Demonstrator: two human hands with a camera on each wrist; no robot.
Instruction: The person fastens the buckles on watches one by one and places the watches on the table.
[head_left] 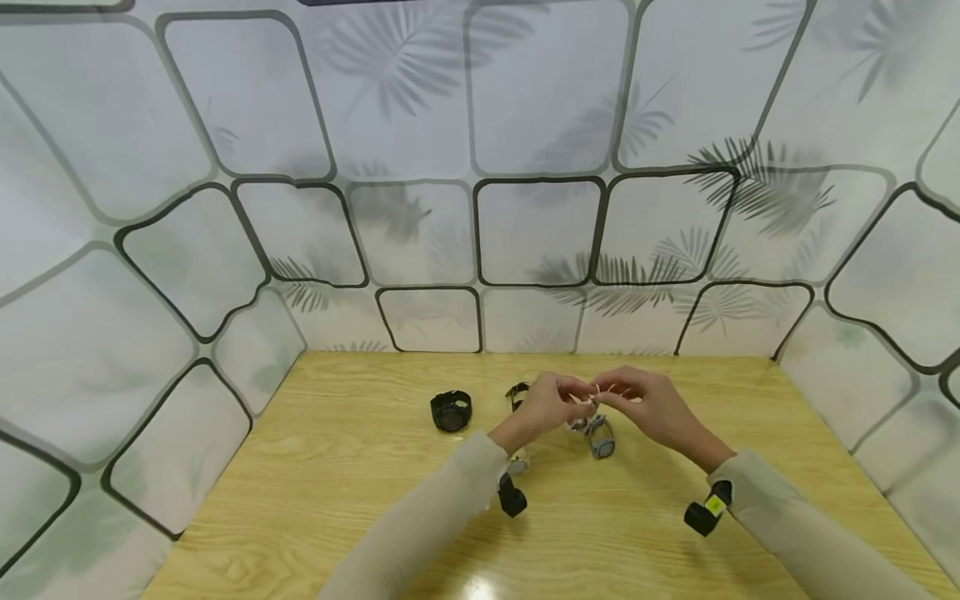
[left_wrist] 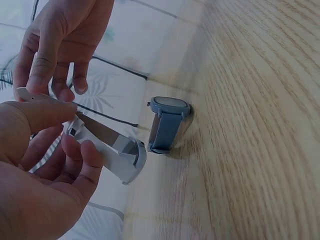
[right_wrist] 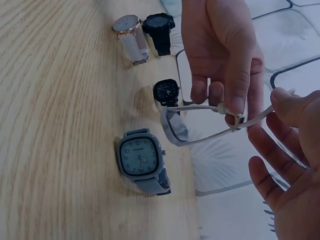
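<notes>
A white-strapped wristwatch is held off the table between both hands, its strap looped through the buckle. My left hand pinches the strap by the buckle with thumb and fingers. The strap's free end is pinched by my right hand, whose thumb and forefinger show in the right wrist view. Just below the hands, a blue-grey square watch stands on the table, its strap closed in a loop. In the left wrist view, the white watch's case hangs beside that blue-grey watch.
On the wooden table, a black watch lies to the left. A small dark square watch and a white-strapped watch with a rose-gold case stand behind or beside my left arm. Patterned cloth walls enclose the back and sides.
</notes>
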